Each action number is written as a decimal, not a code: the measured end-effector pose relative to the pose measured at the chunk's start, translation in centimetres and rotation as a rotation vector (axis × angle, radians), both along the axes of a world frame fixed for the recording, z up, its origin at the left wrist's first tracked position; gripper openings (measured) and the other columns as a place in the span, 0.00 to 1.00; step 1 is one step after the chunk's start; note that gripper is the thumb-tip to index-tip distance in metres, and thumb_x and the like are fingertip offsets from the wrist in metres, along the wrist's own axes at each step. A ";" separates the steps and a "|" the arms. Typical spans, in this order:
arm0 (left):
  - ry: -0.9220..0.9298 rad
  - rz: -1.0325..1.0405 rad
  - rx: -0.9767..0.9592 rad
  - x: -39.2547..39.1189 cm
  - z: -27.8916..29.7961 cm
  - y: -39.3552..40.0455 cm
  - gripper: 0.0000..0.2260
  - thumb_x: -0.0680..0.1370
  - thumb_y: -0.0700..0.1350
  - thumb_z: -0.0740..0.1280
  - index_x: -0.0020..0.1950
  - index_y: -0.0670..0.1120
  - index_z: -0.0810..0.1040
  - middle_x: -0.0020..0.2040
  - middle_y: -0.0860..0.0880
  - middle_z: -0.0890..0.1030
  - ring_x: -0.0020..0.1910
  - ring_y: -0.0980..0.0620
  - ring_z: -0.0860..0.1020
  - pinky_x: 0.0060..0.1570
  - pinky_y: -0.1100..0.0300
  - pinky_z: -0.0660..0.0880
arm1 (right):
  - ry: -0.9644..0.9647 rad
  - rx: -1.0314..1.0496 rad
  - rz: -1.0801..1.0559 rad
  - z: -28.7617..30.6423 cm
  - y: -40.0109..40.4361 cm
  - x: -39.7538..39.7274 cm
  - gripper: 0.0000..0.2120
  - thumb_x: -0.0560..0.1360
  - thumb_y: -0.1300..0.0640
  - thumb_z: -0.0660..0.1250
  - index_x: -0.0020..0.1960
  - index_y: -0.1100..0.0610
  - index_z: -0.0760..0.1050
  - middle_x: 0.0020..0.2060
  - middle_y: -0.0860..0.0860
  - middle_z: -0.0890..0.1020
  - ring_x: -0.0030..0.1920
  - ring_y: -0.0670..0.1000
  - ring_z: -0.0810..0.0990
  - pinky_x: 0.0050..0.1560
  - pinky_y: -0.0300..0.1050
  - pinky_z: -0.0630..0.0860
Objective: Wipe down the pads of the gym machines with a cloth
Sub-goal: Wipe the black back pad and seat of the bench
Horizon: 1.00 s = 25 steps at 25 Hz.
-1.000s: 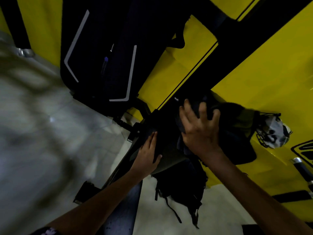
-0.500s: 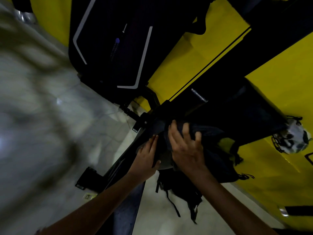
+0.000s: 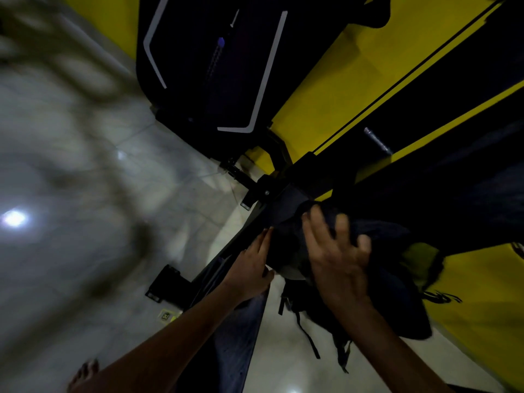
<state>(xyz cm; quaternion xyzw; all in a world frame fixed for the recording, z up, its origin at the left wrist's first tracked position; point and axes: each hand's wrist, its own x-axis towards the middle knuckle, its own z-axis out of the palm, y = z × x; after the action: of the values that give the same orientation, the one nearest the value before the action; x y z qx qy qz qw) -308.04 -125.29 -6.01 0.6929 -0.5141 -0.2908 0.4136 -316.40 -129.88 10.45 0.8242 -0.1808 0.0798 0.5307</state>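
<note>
Mid-wipe on the dark pad [image 3: 286, 205]
My right hand [image 3: 337, 259] presses the cloth [image 3: 382, 236], fingers spread; left hand [image 3: 249, 268] braces flat; next, sweep onward

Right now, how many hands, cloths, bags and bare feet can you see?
Hands: 2, the left hand and the right hand
Cloths: 1, the dark cloth under the right hand
Bags: 1, a black bag hanging with loose straps
Bare feet: 1, a foot at the bottom edge
Total: 5
</note>
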 end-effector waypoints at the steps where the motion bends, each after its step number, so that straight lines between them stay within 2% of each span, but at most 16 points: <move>1: -0.008 0.001 0.005 -0.1 -0.3 0.0 0.41 0.75 0.48 0.67 0.77 0.43 0.41 0.78 0.45 0.50 0.76 0.47 0.54 0.70 0.59 0.57 | -0.044 -0.025 -0.009 0.1 0.0 -0.3 0.20 0.75 0.64 0.53 0.61 0.54 0.78 0.62 0.51 0.76 0.56 0.57 0.68 0.44 0.48 0.60; 4: -0.058 0.003 0.043 -0.7 -2.0 -0.1 0.42 0.76 0.50 0.66 0.77 0.42 0.39 0.78 0.45 0.46 0.76 0.48 0.49 0.73 0.58 0.51 | -0.013 -0.051 -0.030 -3.6 -0.7 -0.3 0.21 0.77 0.67 0.50 0.59 0.56 0.79 0.62 0.53 0.71 0.55 0.57 0.68 0.43 0.48 0.60; 6: -0.077 -0.028 0.078 -0.8 -3.6 -0.1 0.42 0.76 0.50 0.65 0.76 0.42 0.37 0.78 0.46 0.42 0.77 0.49 0.45 0.74 0.53 0.51 | 0.104 -0.014 -0.052 -7.9 -0.9 0.6 0.23 0.77 0.68 0.49 0.55 0.55 0.81 0.59 0.52 0.76 0.55 0.57 0.68 0.43 0.48 0.60; 8: -0.111 -0.070 0.106 -0.6 -4.6 0.0 0.41 0.77 0.50 0.63 0.76 0.42 0.36 0.78 0.47 0.41 0.77 0.50 0.44 0.73 0.49 0.53 | 0.170 -0.001 -0.047 -9.8 -0.6 1.2 0.21 0.75 0.66 0.52 0.55 0.53 0.81 0.58 0.50 0.79 0.56 0.56 0.68 0.45 0.48 0.60; 11: -0.135 -0.085 0.123 0.0 -5.2 0.1 0.41 0.76 0.51 0.63 0.76 0.42 0.37 0.78 0.47 0.43 0.77 0.49 0.47 0.72 0.50 0.55 | 0.019 0.080 -0.036 -8.3 0.0 0.0 0.21 0.74 0.63 0.54 0.60 0.54 0.79 0.62 0.53 0.73 0.55 0.56 0.68 0.45 0.48 0.60; 14: -0.159 -0.106 0.143 0.4 -6.7 -0.2 0.41 0.77 0.51 0.63 0.76 0.41 0.37 0.78 0.47 0.43 0.77 0.49 0.48 0.72 0.49 0.56 | -0.069 0.042 -0.015 -9.1 0.1 -0.9 0.21 0.78 0.64 0.51 0.63 0.56 0.76 0.61 0.55 0.68 0.52 0.58 0.68 0.43 0.50 0.61; 16: -0.229 -0.131 0.134 0.7 -7.9 -0.4 0.41 0.76 0.51 0.63 0.76 0.40 0.38 0.78 0.46 0.43 0.77 0.49 0.47 0.72 0.47 0.57 | 0.008 0.033 -0.032 -12.3 -0.2 -0.3 0.20 0.76 0.65 0.52 0.61 0.57 0.77 0.61 0.57 0.68 0.52 0.58 0.68 0.43 0.51 0.62; 18: -0.312 -0.175 0.144 1.1 -8.7 -0.2 0.39 0.76 0.51 0.62 0.77 0.40 0.40 0.78 0.45 0.44 0.77 0.48 0.46 0.72 0.46 0.55 | 0.109 0.046 -0.043 -16.1 -0.5 0.3 0.23 0.76 0.67 0.49 0.60 0.56 0.79 0.61 0.57 0.68 0.53 0.58 0.68 0.45 0.51 0.61; 20: -0.392 -0.193 0.176 1.8 -9.0 0.5 0.37 0.77 0.50 0.61 0.77 0.41 0.42 0.78 0.45 0.44 0.77 0.49 0.45 0.73 0.47 0.51 | 0.136 0.065 -0.024 -18.3 -0.7 0.8 0.26 0.77 0.68 0.45 0.58 0.55 0.80 0.61 0.56 0.72 0.54 0.57 0.68 0.45 0.50 0.62; 21: -0.418 -0.191 0.205 2.1 -9.0 1.1 0.37 0.77 0.50 0.61 0.77 0.41 0.42 0.78 0.45 0.44 0.77 0.49 0.44 0.73 0.47 0.51 | 0.112 0.108 0.010 -18.8 -0.8 0.7 0.25 0.77 0.67 0.47 0.57 0.55 0.81 0.59 0.55 0.76 0.53 0.57 0.68 0.45 0.50 0.61; 23: -0.422 -0.159 0.247 2.6 -9.4 2.7 0.38 0.77 0.50 0.61 0.77 0.42 0.40 0.78 0.46 0.44 0.77 0.50 0.44 0.73 0.46 0.51 | 0.076 0.239 0.071 -18.9 -0.8 -0.1 0.16 0.74 0.60 0.58 0.56 0.56 0.81 0.56 0.53 0.80 0.52 0.57 0.68 0.44 0.50 0.61; 25: -0.370 -0.148 0.276 2.3 -9.4 5.0 0.38 0.77 0.50 0.62 0.77 0.43 0.41 0.78 0.46 0.46 0.77 0.49 0.47 0.74 0.48 0.51 | 0.024 0.436 0.043 -18.3 -0.1 -2.1 0.22 0.64 0.54 0.67 0.58 0.55 0.80 0.57 0.54 0.77 0.50 0.57 0.68 0.44 0.51 0.61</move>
<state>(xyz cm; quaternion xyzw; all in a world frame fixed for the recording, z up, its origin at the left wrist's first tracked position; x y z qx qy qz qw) -305.72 -120.31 -15.37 0.7447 -0.5860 -0.2557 0.1913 -318.45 -129.99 -7.87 0.9240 -0.1698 0.0404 0.3402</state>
